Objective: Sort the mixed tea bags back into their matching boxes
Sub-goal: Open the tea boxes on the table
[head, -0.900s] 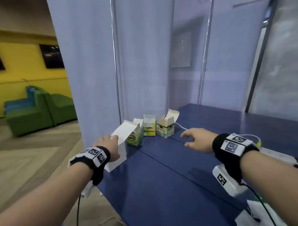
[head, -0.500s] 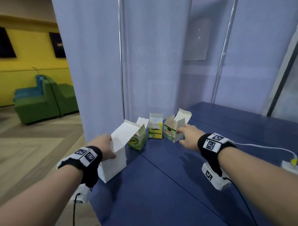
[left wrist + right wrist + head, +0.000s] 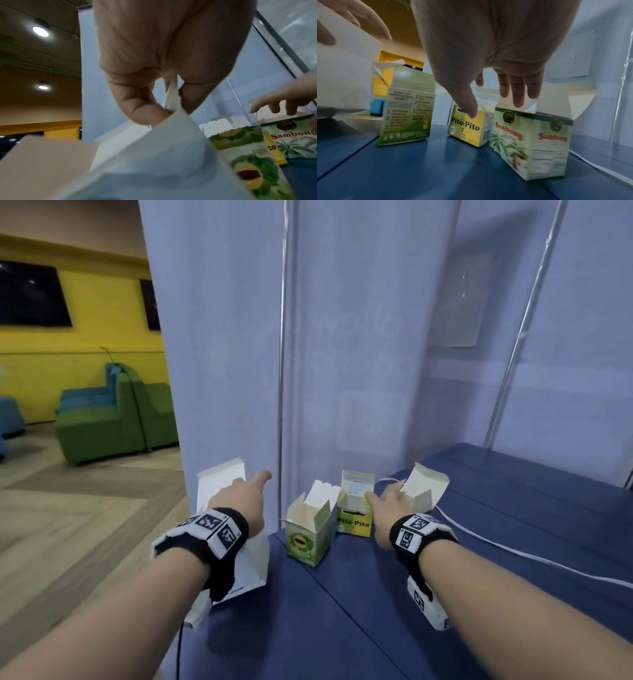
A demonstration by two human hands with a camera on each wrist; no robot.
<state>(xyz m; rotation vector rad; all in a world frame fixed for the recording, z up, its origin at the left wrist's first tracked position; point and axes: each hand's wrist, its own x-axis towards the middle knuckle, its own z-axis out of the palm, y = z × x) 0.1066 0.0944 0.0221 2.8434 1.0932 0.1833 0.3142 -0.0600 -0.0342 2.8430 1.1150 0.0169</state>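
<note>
While reaching along the blue surface (image 3: 342, 628): right hand (image 3: 488, 54) spread and holding nothing, fingers (image 3: 517, 93) just above the open palm-print box (image 3: 529, 142), thumb over the yellow box (image 3: 469, 129). Left hand (image 3: 163, 60) pinching the lid flap of the white box (image 3: 137, 155), green box (image 3: 308, 537) just right of those fingers. No loose tea bags visible. Thin, light card by the look: likely to slide or tip if nudged, flaps apt to crease. Best gripped low across two opposite walls, gently.

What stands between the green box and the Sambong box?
The yellow Pito-Pito box, lid open, stands between the green box and the Sambong box; clearest in the right wrist view.
</note>
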